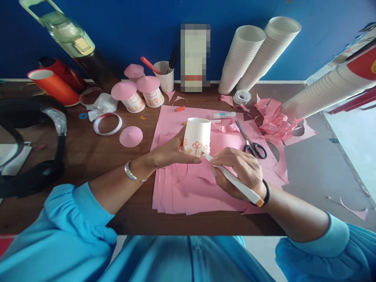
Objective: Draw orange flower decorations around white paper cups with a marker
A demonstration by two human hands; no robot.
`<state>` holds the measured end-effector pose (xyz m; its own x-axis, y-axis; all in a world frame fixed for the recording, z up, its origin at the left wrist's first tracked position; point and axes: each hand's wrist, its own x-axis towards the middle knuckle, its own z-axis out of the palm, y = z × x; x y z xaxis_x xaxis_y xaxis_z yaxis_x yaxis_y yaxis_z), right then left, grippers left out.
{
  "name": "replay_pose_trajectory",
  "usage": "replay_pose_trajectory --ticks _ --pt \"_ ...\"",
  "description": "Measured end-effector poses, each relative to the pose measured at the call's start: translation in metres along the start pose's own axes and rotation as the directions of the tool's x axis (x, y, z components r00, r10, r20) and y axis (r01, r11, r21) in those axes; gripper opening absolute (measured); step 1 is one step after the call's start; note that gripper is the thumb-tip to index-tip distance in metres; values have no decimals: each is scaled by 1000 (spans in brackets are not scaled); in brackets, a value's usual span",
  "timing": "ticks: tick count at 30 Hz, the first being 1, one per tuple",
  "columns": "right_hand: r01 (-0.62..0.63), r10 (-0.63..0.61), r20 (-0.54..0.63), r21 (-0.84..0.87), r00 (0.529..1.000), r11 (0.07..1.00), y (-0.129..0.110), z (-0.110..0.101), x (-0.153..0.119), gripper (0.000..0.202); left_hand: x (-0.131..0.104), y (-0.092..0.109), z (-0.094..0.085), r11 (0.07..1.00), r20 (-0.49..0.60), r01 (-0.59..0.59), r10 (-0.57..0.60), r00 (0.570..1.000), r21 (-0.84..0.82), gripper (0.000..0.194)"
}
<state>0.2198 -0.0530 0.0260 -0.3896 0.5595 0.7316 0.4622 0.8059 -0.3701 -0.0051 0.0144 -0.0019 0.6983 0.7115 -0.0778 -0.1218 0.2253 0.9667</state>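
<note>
A white paper cup (197,131) with orange flower drawings near its lower edge is observed at the middle of the frame, above a pile of pink paper sheets (199,197) on the brown counter (135,221). The cup is grasped by the fingers of the left hand (173,150). A white marker with an orange end (237,184) is clasped in the fingers of the right hand (239,166); its tip is placed at the cup's lower edge, though contact cannot be confirmed.

The space beside the right hand is occupied by black-handled scissors (248,145), pointed toward the upper left. Behind the cup, a glue tube (222,115) and an orange cap (180,109) are noted on the sheets. Toward the right, the sheets are partly covered by crumpled pink scraps (274,121). Two tall stacks of white cups (242,55) are seen at the upper right, with a small tape roll (237,98) just before them.

At the upper left of centre, three decorated cups (133,102) are topped with pink cones, and a loose pink cone (131,137) is found below them. A larger tape roll (108,132) is located near it. The left edge is taken up by black headphones (60,156); a bottle (70,37) is seen leaning at the upper left.
</note>
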Motion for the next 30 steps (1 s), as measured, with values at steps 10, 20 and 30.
replay_pose_trajectory --ticks 10,20,30 --pt "-12 12 1 -15 1000 1000 -1 -1 0 18 1 -1 -3 1000 14 -10 10 1000 24 73" --pt "-20 19 -18 -42 1000 999 -2 0 1 16 0 3 0 999 -12 -12 12 1000 36 94" --pt "-12 12 2 -12 1000 1000 -2 -1 0 18 0 2 -2 999 -3 3 -3 1000 45 70"
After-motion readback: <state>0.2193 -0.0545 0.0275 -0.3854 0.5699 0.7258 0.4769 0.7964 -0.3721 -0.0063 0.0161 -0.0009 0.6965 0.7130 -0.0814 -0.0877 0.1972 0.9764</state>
